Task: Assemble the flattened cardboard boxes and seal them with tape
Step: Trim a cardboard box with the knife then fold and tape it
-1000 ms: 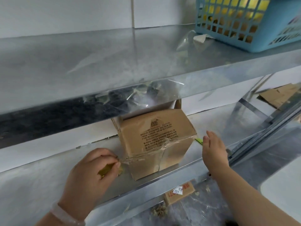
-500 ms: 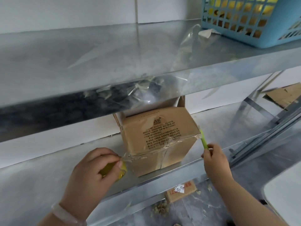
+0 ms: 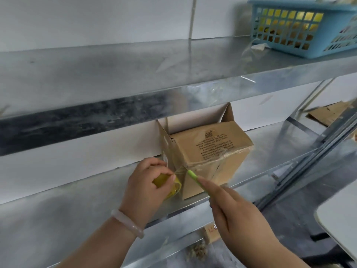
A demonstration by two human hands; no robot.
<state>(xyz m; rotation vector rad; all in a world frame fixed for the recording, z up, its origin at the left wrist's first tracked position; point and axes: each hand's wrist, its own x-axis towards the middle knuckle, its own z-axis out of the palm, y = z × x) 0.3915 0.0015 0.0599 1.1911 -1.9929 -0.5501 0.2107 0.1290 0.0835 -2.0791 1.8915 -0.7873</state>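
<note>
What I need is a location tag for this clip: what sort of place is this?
Probably a storeroom or packing area: bare metal shelving, a cardboard box being taped on it, and flattened cardboard further right.

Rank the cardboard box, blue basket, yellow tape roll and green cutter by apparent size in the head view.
1. cardboard box and blue basket: near alike; the basket runs off frame and sits farther back, so unranked.
2. yellow tape roll, half hidden by the left hand.
3. green cutter, thinnest.
</note>
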